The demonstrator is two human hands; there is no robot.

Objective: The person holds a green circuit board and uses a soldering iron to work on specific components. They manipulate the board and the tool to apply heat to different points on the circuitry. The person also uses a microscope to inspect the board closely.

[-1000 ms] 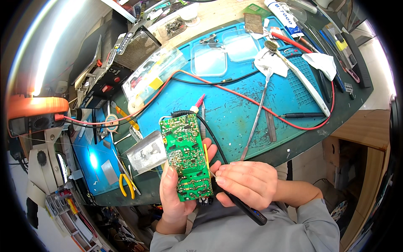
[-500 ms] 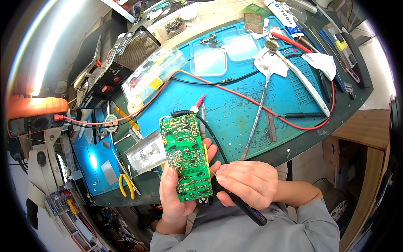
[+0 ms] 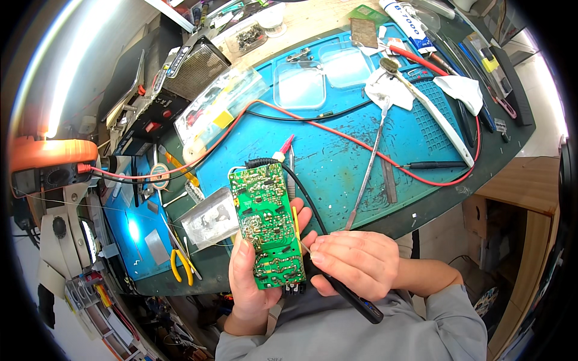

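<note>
My left hand (image 3: 253, 302) holds a long green circuit board (image 3: 265, 225) upright in front of me, solder side showing, thumb on its left edge and fingers behind its right edge. A yellow strip (image 3: 295, 222) runs along that right edge. My right hand (image 3: 358, 262) is closed round a slim black-handled tool (image 3: 355, 301). Its thin metal tip points at the board's right edge; whether it touches cannot be made out. A black cable (image 3: 310, 195) leads from the board's top down behind my right hand.
A blue mat (image 3: 325, 156) carries a red test lead (image 3: 337, 139), a metal spatula (image 3: 367, 168), a white brush (image 3: 436, 117) and clear plastic lids (image 3: 299, 86). At left are an orange multimeter (image 3: 54, 153) and yellow-handled pliers (image 3: 180, 268). A clear bag (image 3: 211, 219) lies beside the board.
</note>
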